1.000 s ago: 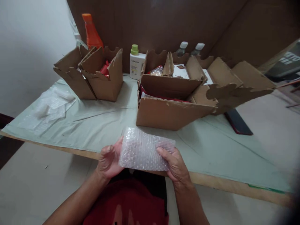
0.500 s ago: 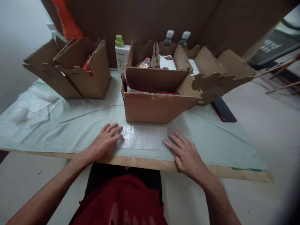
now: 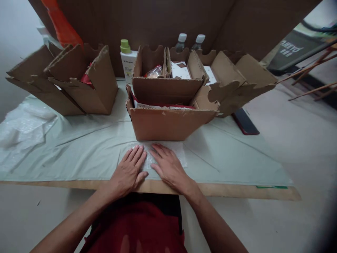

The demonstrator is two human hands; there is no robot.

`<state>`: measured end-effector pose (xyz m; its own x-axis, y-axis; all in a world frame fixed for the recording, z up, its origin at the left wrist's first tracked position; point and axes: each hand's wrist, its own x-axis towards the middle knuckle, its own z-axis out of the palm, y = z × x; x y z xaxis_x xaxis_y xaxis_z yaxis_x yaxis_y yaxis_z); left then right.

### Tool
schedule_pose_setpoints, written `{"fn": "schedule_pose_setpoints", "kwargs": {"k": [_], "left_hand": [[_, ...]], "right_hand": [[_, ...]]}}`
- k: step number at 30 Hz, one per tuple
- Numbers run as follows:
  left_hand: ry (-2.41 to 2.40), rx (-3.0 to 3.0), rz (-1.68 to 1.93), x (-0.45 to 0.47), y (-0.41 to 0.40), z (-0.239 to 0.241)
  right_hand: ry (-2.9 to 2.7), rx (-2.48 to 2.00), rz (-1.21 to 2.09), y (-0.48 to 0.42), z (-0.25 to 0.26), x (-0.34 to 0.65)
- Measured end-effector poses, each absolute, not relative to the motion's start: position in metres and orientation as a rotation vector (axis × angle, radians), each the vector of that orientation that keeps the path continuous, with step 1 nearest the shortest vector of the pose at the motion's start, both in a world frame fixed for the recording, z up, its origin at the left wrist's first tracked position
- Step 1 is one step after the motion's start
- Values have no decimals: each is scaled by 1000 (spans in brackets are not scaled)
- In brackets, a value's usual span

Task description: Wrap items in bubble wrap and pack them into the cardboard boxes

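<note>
A clear sheet of bubble wrap (image 3: 181,154) lies flat on the pale green cloth, just in front of the nearest cardboard box (image 3: 168,124). My left hand (image 3: 131,168) rests palm down over the sheet's left part, its fingers stretched out and pointing away from me. Flat on the middle of the same sheet, fingers extended, is my right hand (image 3: 168,167). The two hands lie close together with a narrow strip of wrap between them. Much of the sheet is hidden beneath them.
More bubble wrap (image 3: 23,130) lies crumpled at the table's left. Cardboard bins (image 3: 100,91) stand along the back, with a white bottle (image 3: 129,65) with a green cap between them. A dark flat phone-like object (image 3: 245,121) lies at the right. The wooden table edge (image 3: 223,189) runs along the front.
Both hands have moved inward from the sheet's two ends, the right one sliding left across it. The view has shifted slightly, so the boxes appear further left.
</note>
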<state>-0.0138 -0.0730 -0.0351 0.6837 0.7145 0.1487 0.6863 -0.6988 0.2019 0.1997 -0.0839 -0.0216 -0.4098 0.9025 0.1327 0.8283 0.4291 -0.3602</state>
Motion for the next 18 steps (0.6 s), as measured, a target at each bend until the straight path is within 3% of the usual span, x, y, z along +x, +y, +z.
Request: {"fn": "schedule_pose_setpoints", "kwargs": {"k": [8, 13, 18], "left_hand": [[1051, 2671, 413, -33, -73, -36], [1380, 2590, 796, -46, -58, -32], [1710, 2420, 785, -43, -46, -38]], "right_hand": [[-1906, -1923, -115, -135, -29, 323], [-1966, -1816, -64, -91, -23, 284], [-1844, -1781, 83, -73, -28, 259]]}}
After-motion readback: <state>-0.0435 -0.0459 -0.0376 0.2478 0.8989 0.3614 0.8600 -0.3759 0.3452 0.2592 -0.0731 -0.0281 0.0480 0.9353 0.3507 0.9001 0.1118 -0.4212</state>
